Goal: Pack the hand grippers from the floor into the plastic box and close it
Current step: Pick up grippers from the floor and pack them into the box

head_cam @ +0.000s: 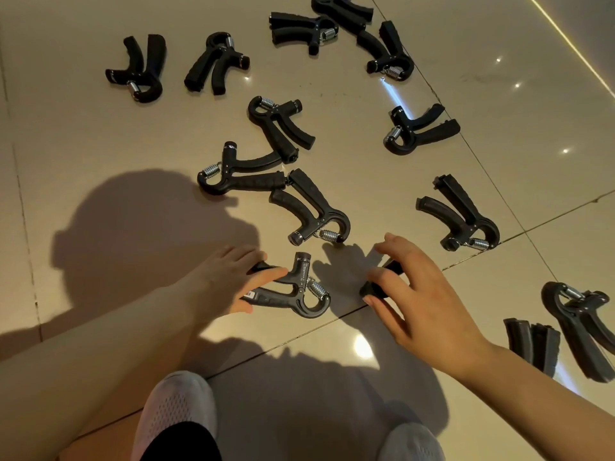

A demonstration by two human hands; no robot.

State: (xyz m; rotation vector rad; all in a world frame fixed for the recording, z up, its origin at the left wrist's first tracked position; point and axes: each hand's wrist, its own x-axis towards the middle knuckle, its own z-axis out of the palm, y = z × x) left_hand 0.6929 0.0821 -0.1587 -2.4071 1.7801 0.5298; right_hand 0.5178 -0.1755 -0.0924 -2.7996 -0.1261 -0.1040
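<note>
L hand [233, 281] pinches handles of dark grey spring hand gripper [293, 291] lying on glossy beige tiled floor [100, 128]; long axis left-right, spring end rightward. R hand [422, 294] fingers curl on black gripper handle [379, 284], mostly hidden.

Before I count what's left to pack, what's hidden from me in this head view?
- Plastic box: not in view.
- Dark object under the right hand: mostly covered by fingers.
- Gripper at top edge: cut off.
- Gripper at right edge: cut off.
- Left hand covers its gripper's handle ends.

Thirteen black hand grippers [276, 134] on the floor — two hands [429, 294] — two shoes [176, 414].
</note>
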